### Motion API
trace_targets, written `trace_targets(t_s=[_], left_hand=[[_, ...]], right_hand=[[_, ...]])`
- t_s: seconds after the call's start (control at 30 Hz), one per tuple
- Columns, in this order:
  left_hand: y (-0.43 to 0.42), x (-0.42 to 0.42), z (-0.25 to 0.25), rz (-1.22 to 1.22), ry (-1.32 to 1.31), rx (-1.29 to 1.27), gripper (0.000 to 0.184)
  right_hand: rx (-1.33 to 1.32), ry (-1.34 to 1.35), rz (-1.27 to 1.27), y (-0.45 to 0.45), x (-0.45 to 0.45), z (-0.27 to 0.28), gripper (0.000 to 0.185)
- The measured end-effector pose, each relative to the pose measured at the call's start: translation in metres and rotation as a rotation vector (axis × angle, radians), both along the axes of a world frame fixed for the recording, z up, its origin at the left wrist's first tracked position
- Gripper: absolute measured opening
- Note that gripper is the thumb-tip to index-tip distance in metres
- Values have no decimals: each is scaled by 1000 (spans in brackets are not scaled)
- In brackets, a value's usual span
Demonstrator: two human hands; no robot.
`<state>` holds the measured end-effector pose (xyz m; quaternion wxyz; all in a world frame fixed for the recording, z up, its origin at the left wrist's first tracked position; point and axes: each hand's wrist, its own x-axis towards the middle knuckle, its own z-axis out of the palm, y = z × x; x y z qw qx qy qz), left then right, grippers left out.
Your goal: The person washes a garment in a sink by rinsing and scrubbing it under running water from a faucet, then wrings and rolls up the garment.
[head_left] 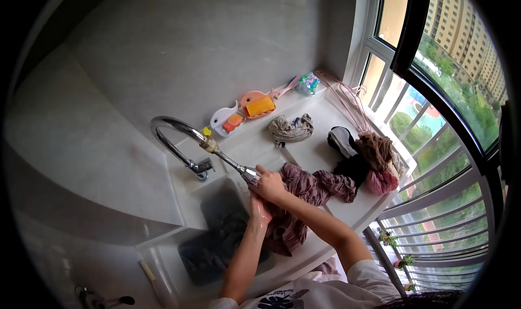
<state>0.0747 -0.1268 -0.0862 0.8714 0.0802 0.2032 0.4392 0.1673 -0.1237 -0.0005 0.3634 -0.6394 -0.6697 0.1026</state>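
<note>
My right hand (269, 185) is closed at the tip of the chrome gooseneck faucet (228, 160), its fingers against the spray head. Just below it is my left hand (260, 211), wet and shiny under the outlet; its fingers are partly hidden. A mauve, crumpled garment (306, 183) lies beside my hands, draped along the washboard side of the white sink (233, 142) and down toward its front edge. Left of my wrists, dark clothes (217, 244) sit in a grey basin (198, 268) inside the sink.
Other wrung garments include a grey one (291, 129), a black one (353, 168) and a brown one (375, 149). Fish-shaped soap holders (255, 104), a pink brush (287, 87) and pink hangers (347, 100) lie along the back ledge. A railed window (434, 146) stands right.
</note>
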Motion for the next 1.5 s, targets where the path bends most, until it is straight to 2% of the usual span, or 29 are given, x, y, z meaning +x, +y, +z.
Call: trace_targets(t_s=[0.03,0.07,0.13,0.2,0.23,0.27,0.33,0.43,0.5,0.53,0.6,0.63,0.67,0.7,0.77,0.83,0.9,0.93,1.0,1.07,1.13,1.23,1.27,1.33,1.37,1.4,1.43,1.47,1.5], left_hand=[[-13,1,28,-38,97,75,59],[-26,2,53,-73,193,146,60],[-21,2,47,-33,250,166,59],[-9,-1,46,9,125,135,59],[-2,-2,47,-66,80,98,55],[31,-3,-20,-218,-551,360,50],[31,4,-41,-197,-563,355,49],[22,7,-56,-122,-567,357,48],[0,15,21,32,285,-69,45],[-9,19,50,-19,141,0,41],[-5,14,37,-23,210,-15,40],[19,12,-1,-174,-233,260,41],[28,7,-25,-227,-523,363,41],[21,5,-38,-223,-765,338,41],[-1,7,-49,-203,-1358,97,41],[-14,5,-3,-158,-507,-49,43],[-17,6,31,-96,332,-168,45],[-15,1,9,-222,157,-24,46],[-22,-12,34,-162,311,-9,48],[-7,-36,28,-131,266,71,44],[0,-63,24,61,529,431,41],[-8,-94,17,93,956,460,41],[-15,-94,13,92,954,454,41],[-32,-90,9,-68,1225,813,50],[-40,-84,8,-96,1375,1018,65],[-53,-75,18,-122,1522,1227,80],[-69,-63,26,-102,1657,1274,88],[-86,-54,35,-86,1795,1318,96],[-101,-48,51,-156,1821,1331,99]], right_hand=[[84,-11,-42,22,14,-14,20],[159,168,-164,34,21,-14,21],[156,192,-366,44,35,-15,21],[194,294,-339,25,19,-10,13],[93,344,-242,8,2,-8,20],[137,223,-167,-16,-18,-6,22],[259,17,205,-58,-46,10,18],[178,-44,107,-34,-26,-14,21],[90,-64,-101,3,7,-15,28],[12,-39,-235,21,20,-27,30],[73,33,-291,20,19,-37,30],[86,17,-223,4,8,-25,28],[99,0,-154,-19,-10,-10,27],[199,-5,26,-38,-27,-11,22],[94,-23,67,-36,-23,-13,21],[-121,-119,-2,-17,-13,-26,21],[-28,-141,-36,10,19,-34,21],[-6,-75,-88,22,34,-38,21],[29,-56,-205,32,64,-36,20],[152,1,-268,27,93,-22,21],[78,121,-384,12,118,8,24],[90,175,-420,-14,133,61,27],[87,255,-354,-23,131,80,27],[72,331,-279,-34,128,87,28],[41,314,-83,-36,128,88,32],[11,293,113,-37,127,89,37],[-103,-52,193,-35,133,70,57],[-357,-135,239,-39,134,59,88],[-477,-190,279,-43,140,34,99]])
